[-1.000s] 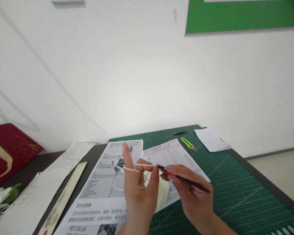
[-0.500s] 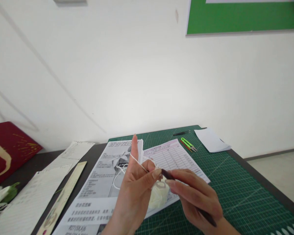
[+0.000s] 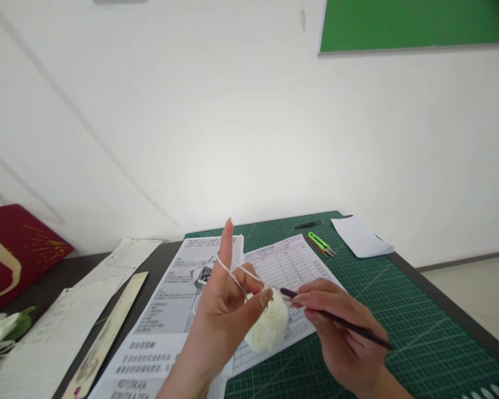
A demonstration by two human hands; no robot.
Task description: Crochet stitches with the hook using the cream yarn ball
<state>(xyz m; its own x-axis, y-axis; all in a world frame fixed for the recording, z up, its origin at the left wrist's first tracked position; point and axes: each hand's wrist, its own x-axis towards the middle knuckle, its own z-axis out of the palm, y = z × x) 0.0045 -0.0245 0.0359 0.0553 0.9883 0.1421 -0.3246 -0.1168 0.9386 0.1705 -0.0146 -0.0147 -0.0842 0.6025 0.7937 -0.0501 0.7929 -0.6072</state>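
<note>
My left hand [image 3: 227, 302] pinches white yarn [image 3: 232, 272] between thumb and fingers, with its index finger raised and a strand looped round it. In my right hand [image 3: 343, 332] is a dark-handled crochet hook [image 3: 353, 326], held like a pen with its tip toward the left fingertips. The tip lies close to the pinched yarn; whether it sits in a loop is too small to tell. Behind the left thumb, a cream yarn ball [image 3: 270, 327] rests on a printed form [image 3: 299, 263].
A green cutting mat [image 3: 403, 321] bears green thread snips [image 3: 320, 244], dark tweezers [image 3: 308, 224] and white paper [image 3: 360, 237]. Leftward lie a printed pattern sheet [image 3: 149, 332], a ruler [image 3: 112, 332], handwritten sheets [image 3: 62, 327], a white flower [image 3: 0, 335] and a red bag [image 3: 25, 249].
My right hand has drawn right, moving the hook slightly away from the left fingers. The left hand has shifted a little left, and more of the yarn ball shows.
</note>
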